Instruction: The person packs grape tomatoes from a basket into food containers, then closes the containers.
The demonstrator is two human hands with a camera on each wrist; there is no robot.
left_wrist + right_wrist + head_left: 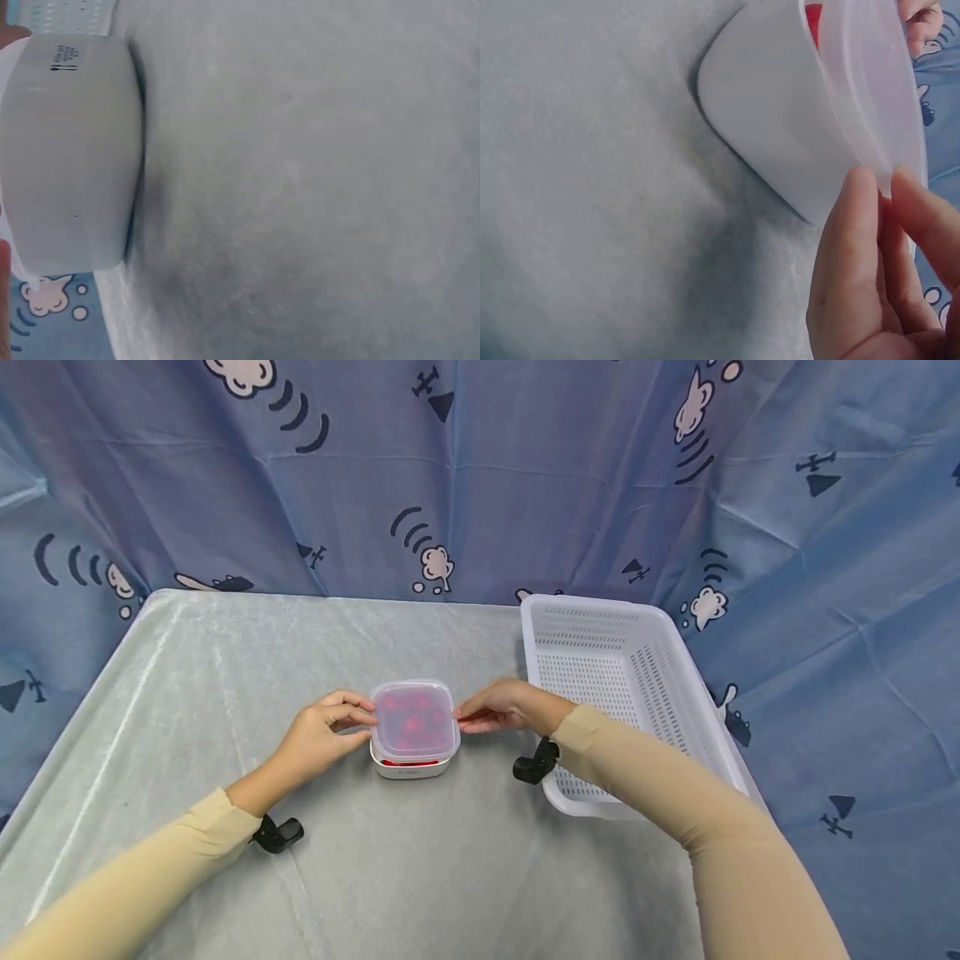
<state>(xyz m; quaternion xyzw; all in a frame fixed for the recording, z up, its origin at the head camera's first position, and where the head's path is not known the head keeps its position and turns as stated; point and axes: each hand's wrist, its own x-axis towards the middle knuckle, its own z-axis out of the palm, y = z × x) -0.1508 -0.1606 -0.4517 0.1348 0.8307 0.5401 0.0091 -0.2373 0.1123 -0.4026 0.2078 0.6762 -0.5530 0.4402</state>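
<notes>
A white food container (408,771) with red contents stands on the table. Its translucent lid (415,720) lies over the top, and a strip of red shows under the lid's front edge. My left hand (322,732) holds the lid's left edge between thumb and fingers. At the right edge, my right hand (498,706) pinches the lid. The right wrist view has that lid (881,82) tilted off the rim, with a bit of red in the gap and the fingertips (861,184) at its corner. In the left wrist view the container's side (75,157) hides most of the left hand.
A white perforated plastic basket (551,789) stands on the right of the table, partly under my right forearm. Grey cloth (247,693) covers the table. Behind it hangs a blue patterned curtain (495,510). Black wrist cameras (536,764) jut out below both wrists.
</notes>
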